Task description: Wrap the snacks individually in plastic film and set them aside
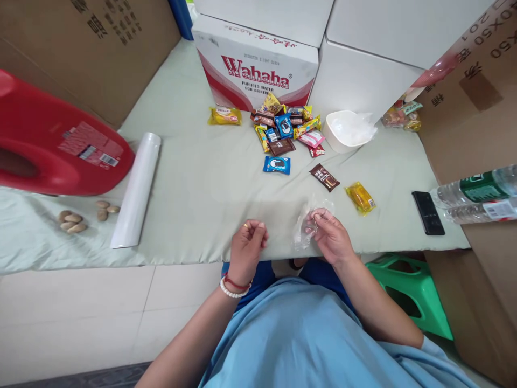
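Observation:
Between the thumb and fingers of my right hand (332, 234) is a thin clear plastic bag (304, 230), crumpled and hanging toward the left. My left hand (249, 242) hovers at the table's front edge with its fingers curled and thumb pressed to them; whether anything small is inside cannot be seen. Beyond the hands lie a brown cocoa snack packet (325, 177), a yellow-wrapped snack (361, 198) and a blue snack packet (277, 165). Farther back is a pile of mixed wrapped snacks (284, 125), beside a white bowl (337, 141) with clear plastic bags (350, 128) in it.
A red jug (92, 134), a white plastic roll (137, 191) and several brown stones (72, 222) lie at left. A Wahaha carton (258, 70) stands behind. On the right are a black phone (428, 213), bottles (480, 187) and a green stool (420, 299).

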The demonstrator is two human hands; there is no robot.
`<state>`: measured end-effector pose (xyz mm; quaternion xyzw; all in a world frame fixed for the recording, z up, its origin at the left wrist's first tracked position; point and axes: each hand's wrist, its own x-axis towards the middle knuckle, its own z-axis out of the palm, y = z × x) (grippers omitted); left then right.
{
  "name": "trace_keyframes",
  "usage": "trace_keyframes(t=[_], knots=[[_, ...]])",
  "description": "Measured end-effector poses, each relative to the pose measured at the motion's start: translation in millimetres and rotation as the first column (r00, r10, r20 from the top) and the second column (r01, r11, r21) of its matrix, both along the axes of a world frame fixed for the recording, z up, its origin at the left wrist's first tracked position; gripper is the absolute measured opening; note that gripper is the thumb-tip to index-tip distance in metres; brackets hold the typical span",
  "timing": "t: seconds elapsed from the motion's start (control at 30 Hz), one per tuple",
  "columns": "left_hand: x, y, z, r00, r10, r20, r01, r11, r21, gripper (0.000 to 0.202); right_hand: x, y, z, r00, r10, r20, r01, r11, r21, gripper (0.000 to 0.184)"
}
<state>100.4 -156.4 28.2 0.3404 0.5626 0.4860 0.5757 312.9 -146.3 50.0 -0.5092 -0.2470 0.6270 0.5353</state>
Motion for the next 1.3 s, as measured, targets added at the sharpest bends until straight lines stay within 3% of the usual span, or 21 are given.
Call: trace_keyframes(t=[0.07, 0.13, 0.23, 0.33, 0.53, 0.67, 0.8, 0.93, 1.07, 1.13, 1.2, 1.27, 1.3], knots=[[3.7, -3.6, 5.0, 0.982, -0.154, 0.107, 0.168, 0.976, -0.137, 0.055, 0.4, 0.7, 1.1, 0.998, 0.014, -0.058, -0.015, 1.000, -0.013, 0.028], [11.1, -7.0, 8.6, 0.938, -0.254, 0.237, 0.312, 0.916, -0.252, 0.064, 0.7, 1.1, 1.5, 0.996, 0.008, -0.085, -0.011, 1.000, -0.029, 0.028], [25.8, -8.7, 10.7, 0.883, -0.243, 0.401, 0.389, 0.857, -0.337, 0.068, 0.8, 1.2, 0.8, 0.993, 0.009, -0.120, -0.015, 0.999, -0.046, 0.030], [36.1, -4.5, 9.9, 0.888, -0.139, 0.439, 0.305, 0.892, -0.334, 0.063, 1.4, 1.2, -1.0, 0.991, -0.004, -0.134, -0.004, 0.998, -0.066, 0.031], [30.4, 4.6, 7.1, 0.958, -0.092, 0.272, 0.163, 0.954, -0.253, 0.049, 6.3, 1.3, -5.8, 0.992, -0.123, -0.035, 0.120, 0.990, -0.072, 0.032], [23.7, 4.1, 6.5, 0.977, -0.019, 0.211, 0.064, 0.977, -0.205, 0.044, 13.2, 0.7, -10.8, 0.990, -0.100, -0.096, 0.094, 0.994, -0.061, 0.030], [19.3, 2.3, 7.5, 0.971, -0.005, 0.241, 0.053, 0.980, -0.193, 0.047, 18.5, -1.0, -16.6, 0.997, -0.030, -0.070, 0.027, 0.999, -0.041, 0.032], [12.6, 1.2, 9.9, 0.959, -0.009, 0.283, 0.065, 0.980, -0.191, 0.053, 18.1, -1.8, -23.1, 0.998, -0.062, -0.003, 0.061, 0.994, -0.085, 0.040], [6.1, 2.3, 11.2, 0.964, 0.004, 0.266, 0.046, 0.982, -0.181, 0.054, 16.6, -3.4, -26.5, 0.983, -0.051, 0.178, 0.063, 0.996, -0.066, 0.043], [4.9, 3.6, 10.9, 0.962, 0.026, 0.271, 0.027, 0.981, -0.191, 0.055, 16.7, -7.6, -23.5, 0.904, -0.122, 0.409, 0.111, 0.992, 0.052, 0.043], [5.9, 4.6, 10.5, 0.960, 0.043, 0.275, 0.014, 0.979, -0.202, 0.056, 15.1, -14.9, -17.3, 0.718, -0.248, 0.650, 0.108, 0.963, 0.248, 0.040], [8.9, 4.7, 10.7, 0.959, 0.046, 0.279, 0.014, 0.978, -0.209, 0.056, 9.1, -23.4, -10.7, 0.557, -0.280, 0.782, -0.052, 0.928, 0.369, 0.032], [10.9, 4.5, 11.2, 0.959, 0.040, 0.282, 0.020, 0.978, -0.207, 0.056, 4.2, -27.0, -8.3, 0.520, -0.240, 0.820, -0.169, 0.912, 0.374, 0.030]])
